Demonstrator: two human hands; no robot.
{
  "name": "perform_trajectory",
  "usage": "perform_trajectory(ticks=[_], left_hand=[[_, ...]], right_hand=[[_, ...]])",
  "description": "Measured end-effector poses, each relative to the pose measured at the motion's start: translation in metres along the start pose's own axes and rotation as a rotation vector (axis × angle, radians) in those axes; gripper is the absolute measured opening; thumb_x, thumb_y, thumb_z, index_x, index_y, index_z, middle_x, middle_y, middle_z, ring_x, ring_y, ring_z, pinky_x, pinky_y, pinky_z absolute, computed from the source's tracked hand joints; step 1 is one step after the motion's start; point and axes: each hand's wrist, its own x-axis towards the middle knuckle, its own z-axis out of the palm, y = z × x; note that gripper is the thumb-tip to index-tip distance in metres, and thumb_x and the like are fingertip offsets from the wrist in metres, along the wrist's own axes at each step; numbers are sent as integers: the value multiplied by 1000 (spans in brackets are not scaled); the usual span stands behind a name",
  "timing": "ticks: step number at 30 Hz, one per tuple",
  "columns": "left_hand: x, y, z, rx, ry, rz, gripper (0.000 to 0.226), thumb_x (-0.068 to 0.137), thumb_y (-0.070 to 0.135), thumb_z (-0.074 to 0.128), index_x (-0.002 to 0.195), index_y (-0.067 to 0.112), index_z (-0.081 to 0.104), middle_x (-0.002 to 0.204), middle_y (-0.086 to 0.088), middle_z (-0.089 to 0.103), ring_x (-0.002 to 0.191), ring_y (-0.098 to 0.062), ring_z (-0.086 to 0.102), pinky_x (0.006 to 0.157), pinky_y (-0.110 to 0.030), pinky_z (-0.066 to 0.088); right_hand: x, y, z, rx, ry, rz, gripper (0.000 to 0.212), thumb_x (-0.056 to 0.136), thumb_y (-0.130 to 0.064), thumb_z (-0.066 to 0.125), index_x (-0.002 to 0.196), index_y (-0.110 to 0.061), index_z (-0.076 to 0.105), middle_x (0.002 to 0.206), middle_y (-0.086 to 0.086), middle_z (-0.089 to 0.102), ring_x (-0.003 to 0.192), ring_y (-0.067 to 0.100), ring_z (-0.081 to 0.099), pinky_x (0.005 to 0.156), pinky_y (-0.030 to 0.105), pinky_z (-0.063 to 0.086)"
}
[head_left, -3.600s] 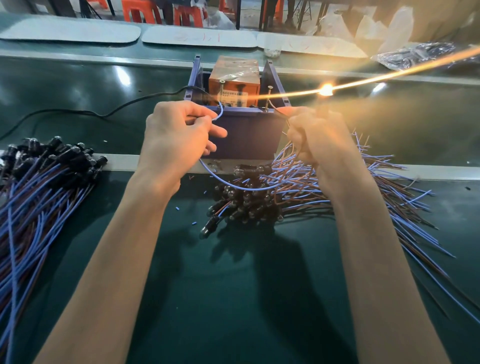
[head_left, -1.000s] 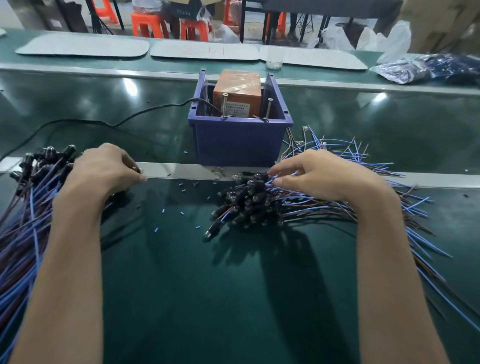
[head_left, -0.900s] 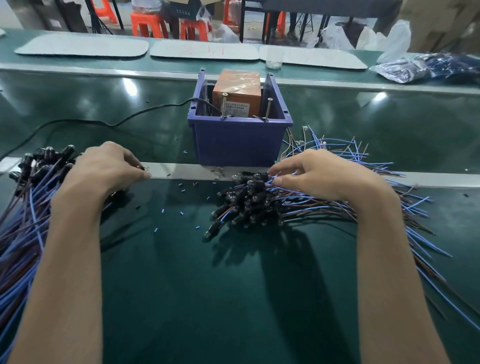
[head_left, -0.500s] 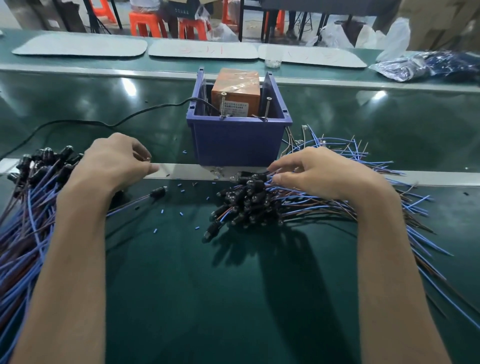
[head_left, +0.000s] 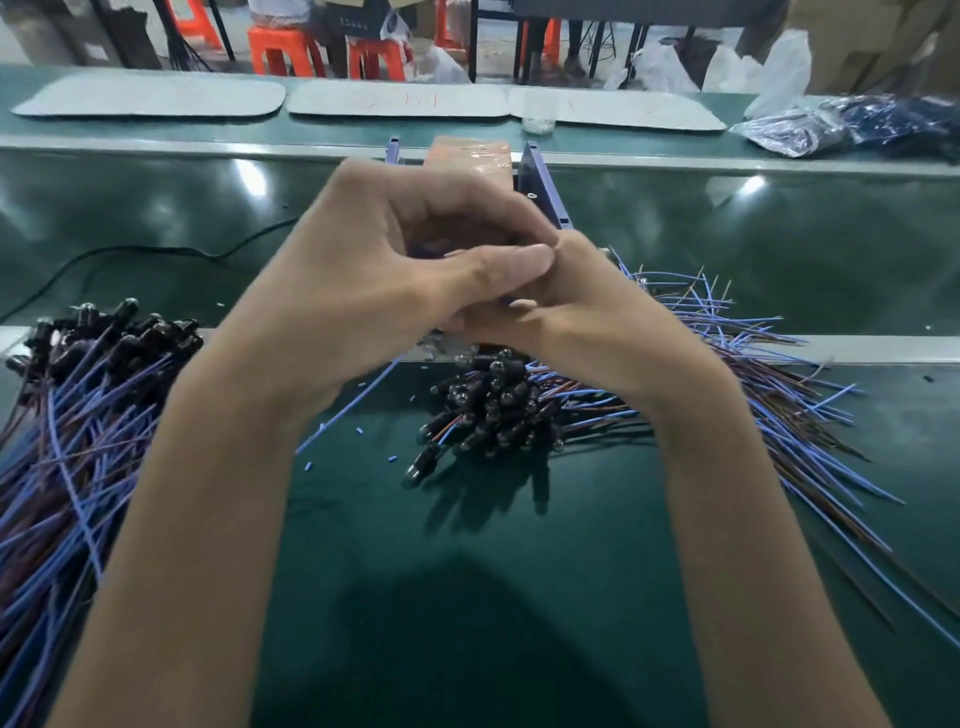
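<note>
Where the two hands meet at mid-frame, the left hand (head_left: 374, 270) curls its fingers round a thin blue wire (head_left: 348, 408), which trails slack toward the lower left over the green belt (head_left: 467, 597). The right hand (head_left: 587, 317) tucks curled under the left thumb, its own hold hidden. Behind them, a blue bin (head_left: 543, 195) holds an orange box (head_left: 467, 153).
</note>
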Motion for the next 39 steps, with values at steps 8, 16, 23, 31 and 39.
perform_trajectory(ticks=[8,16,23,31,39], left_hand=[[4,1,0,-257,43,-104,20,81,38,63,90,20,62,78,3,73,72,-10,69,60,-17,54],[20,-20,-1,-290,260,-499,53,97,49,42,139,19,33,103,-12,71,77,-22,74,53,-21,55],[22,-29,-13,-297,618,-396,30,101,27,47,130,23,41,105,0,60,72,-9,70,55,-16,50],[24,-36,-10,-110,751,-288,44,98,8,45,135,24,28,87,9,47,53,3,52,54,-14,43],[18,-36,5,217,398,-270,38,100,17,46,120,32,18,81,4,43,44,2,47,56,-20,44]], right_hand=[[5,-1,-1,92,356,-80,18,98,-7,51,89,-7,67,79,2,69,74,10,65,75,27,55],[-1,-14,-9,304,425,-147,32,103,-24,36,99,-14,67,102,0,74,98,10,68,82,22,51],[-5,-18,-11,452,359,-121,39,104,-21,32,86,-7,64,77,4,73,85,19,71,80,24,52],[-7,-15,-15,413,373,-48,39,104,-21,32,84,-6,62,53,0,59,56,16,61,70,28,54],[-2,-9,-13,416,375,54,34,104,-20,37,86,-6,62,56,-1,48,49,11,47,59,26,52]])
